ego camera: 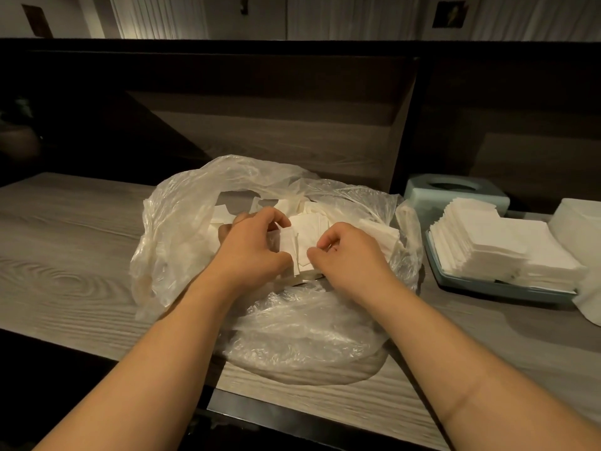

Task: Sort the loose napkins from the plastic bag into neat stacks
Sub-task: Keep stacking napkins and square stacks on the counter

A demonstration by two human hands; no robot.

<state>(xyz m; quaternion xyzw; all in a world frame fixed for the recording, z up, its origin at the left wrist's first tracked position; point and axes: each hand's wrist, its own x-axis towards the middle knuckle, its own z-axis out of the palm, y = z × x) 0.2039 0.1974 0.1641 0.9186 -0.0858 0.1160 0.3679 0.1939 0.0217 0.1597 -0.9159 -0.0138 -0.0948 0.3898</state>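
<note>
Both hands, left hand point(252, 245) and right hand point(344, 255), pinch napkins point(300, 252) inside plastic bag point(182, 222); gathering step, next squaring them for transfer to the stack point(481, 242).

Both hands, left point(252, 247) and right point(349, 255), reach forward, fingers curled, pinching.

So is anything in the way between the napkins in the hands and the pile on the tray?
Only the plastic bag's raised right edge stands between. Both hands, left and right, pinch the napkins inside it; lifted over that edge, nothing else blocks the stacks on the tray.
</note>
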